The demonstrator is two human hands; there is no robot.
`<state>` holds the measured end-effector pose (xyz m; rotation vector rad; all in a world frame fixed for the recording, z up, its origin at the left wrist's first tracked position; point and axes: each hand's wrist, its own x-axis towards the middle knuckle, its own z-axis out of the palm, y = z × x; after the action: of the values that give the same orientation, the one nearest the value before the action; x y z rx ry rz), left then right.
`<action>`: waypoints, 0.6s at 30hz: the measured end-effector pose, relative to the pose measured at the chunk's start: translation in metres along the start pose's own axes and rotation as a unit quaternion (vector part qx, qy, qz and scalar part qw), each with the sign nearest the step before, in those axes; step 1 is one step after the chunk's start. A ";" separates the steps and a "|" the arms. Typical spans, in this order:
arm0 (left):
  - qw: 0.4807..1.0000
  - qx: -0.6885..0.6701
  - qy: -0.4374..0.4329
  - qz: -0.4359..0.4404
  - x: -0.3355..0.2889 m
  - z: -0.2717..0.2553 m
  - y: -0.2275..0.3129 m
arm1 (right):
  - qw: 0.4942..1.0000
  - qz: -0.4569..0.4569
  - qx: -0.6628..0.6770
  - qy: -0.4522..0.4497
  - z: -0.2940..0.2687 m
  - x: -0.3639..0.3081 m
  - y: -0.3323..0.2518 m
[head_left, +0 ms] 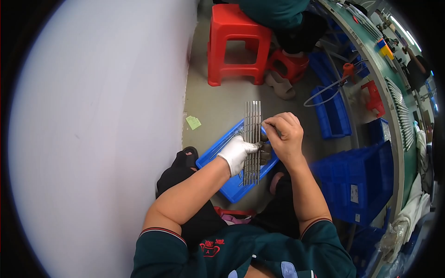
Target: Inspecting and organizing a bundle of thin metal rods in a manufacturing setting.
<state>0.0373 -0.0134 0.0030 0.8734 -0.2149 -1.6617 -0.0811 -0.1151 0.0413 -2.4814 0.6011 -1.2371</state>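
Note:
My left hand (235,154), in a white glove with dark, soiled fingertips, is closed around a row of several thin metal rods (252,125). The rods stand side by side, pointing away from me, above a blue plastic bin (234,190). More thin rods (240,133) lie in the bin under the glove. My bare right hand (286,135) is at the right edge of the row, thumb and forefinger pinched together near the outermost rod. Whatever sits between those fingertips is too small to make out.
A white wall (102,139) runs along my left. Ahead are a red stool (238,46), a seated person (278,11) and a beige shoe (280,86). To the right, blue bins (354,178) stand below a green-topped workbench (410,178) holding a row of metal rods (399,111). A green paper (193,122) lies on the floor.

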 end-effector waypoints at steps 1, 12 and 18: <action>1.000 0.001 0.001 0.000 0.000 0.000 0.000 | 1.000 -0.006 -0.010 0.000 0.000 0.000 -0.001; 0.997 0.065 0.031 0.025 0.002 0.002 -0.004 | 0.996 -0.057 -0.073 -0.011 -0.001 0.000 -0.005; 0.996 0.066 0.031 0.048 0.005 0.003 -0.007 | 0.995 -0.063 -0.079 0.001 0.002 -0.003 -0.002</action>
<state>0.0302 -0.0162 -0.0012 0.9969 -0.3227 -1.5428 -0.0806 -0.1115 0.0393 -2.6860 0.5709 -1.2819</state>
